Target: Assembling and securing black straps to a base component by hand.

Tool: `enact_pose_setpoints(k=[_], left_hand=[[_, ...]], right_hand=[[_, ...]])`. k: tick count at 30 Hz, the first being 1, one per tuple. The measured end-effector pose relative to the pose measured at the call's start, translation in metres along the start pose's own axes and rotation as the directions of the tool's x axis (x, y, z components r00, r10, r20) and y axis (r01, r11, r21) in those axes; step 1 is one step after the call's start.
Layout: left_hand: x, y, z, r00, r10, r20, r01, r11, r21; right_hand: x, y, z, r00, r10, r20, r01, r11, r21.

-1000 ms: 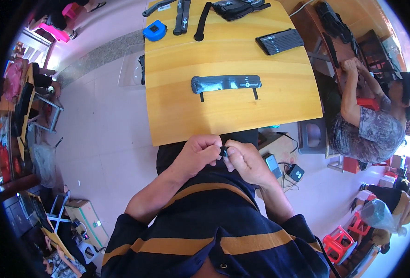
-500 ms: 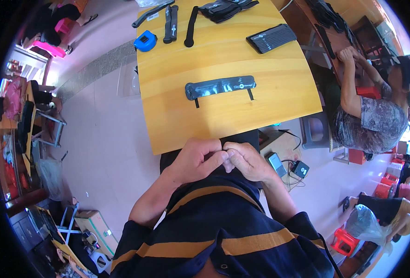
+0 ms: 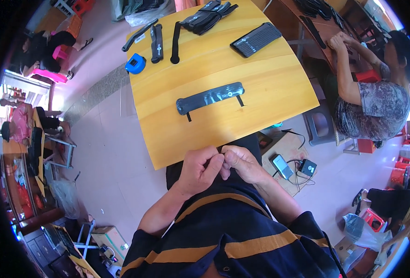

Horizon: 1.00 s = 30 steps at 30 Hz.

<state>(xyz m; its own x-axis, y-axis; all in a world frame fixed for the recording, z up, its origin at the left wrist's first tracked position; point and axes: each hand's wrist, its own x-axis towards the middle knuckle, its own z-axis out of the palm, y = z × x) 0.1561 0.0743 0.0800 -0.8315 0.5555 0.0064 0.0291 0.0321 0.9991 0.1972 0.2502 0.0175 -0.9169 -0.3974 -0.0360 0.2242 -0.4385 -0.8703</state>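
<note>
My left hand [image 3: 199, 169] and my right hand [image 3: 243, 163] meet in front of my lap, just off the near edge of the yellow table [image 3: 163, 143]. Both have their fingers curled and thumbs pinched together, tip against tip. Whatever lies between the fingertips, if anything, is too hidden to name. Ahead of them on the tabletop rests a long black strap-like piece [image 3: 210, 97] with a shiny surface. Two short black strips, a left one [image 3: 189, 117] and a right one [image 3: 240, 101], stick out from its near side.
Along the table's far side lie a blue tape measure [image 3: 135, 64], black straps [image 3: 156, 44], a pile of black pieces [image 3: 207, 17] and a black ribbed pad [image 3: 256, 40]. To the right, a co-worker [image 3: 371, 102] sits at another table. A small device [image 3: 281, 166] with cables stands beside my right arm.
My view has turned and shifted slightly, so the table and its items appear tilted. My hands stay pinched together near the table edge; nothing on the table has visibly been moved.
</note>
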Motion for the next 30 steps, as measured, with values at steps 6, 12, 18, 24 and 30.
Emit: enact_pose_setpoints(k=[6,12,18,24,30], left_hand=[[-0.020,-0.026,0.013,0.943,-0.217,-0.253,0.101,0.909,-0.404],[-0.033,0.009,-0.097,0.736,-0.382,-0.559,-0.148,0.715,-0.683],[-0.082,0.041,-0.237,0.753,0.111,-0.648,-0.538,0.671,-0.510],[0.020,0.092,-0.149,0.800,-0.021,-0.599,-0.206,0.929,-0.309],[0.176,0.105,-0.038,0.974,0.223,-0.037,-0.226,0.967,-0.118]], right_hand=[[-0.018,-0.011,-0.016,0.989,-0.046,-0.139,0.029,0.992,-0.123],[-0.073,-0.017,-0.093,0.858,-0.077,-0.508,0.198,0.962,0.190],[-0.117,-0.018,-0.151,0.773,-0.209,-0.599,0.401,0.892,0.208],[-0.080,-0.003,-0.100,0.939,0.060,-0.338,-0.019,0.992,0.124],[-0.044,0.014,-0.061,0.995,0.076,-0.060,-0.082,0.991,-0.108]])
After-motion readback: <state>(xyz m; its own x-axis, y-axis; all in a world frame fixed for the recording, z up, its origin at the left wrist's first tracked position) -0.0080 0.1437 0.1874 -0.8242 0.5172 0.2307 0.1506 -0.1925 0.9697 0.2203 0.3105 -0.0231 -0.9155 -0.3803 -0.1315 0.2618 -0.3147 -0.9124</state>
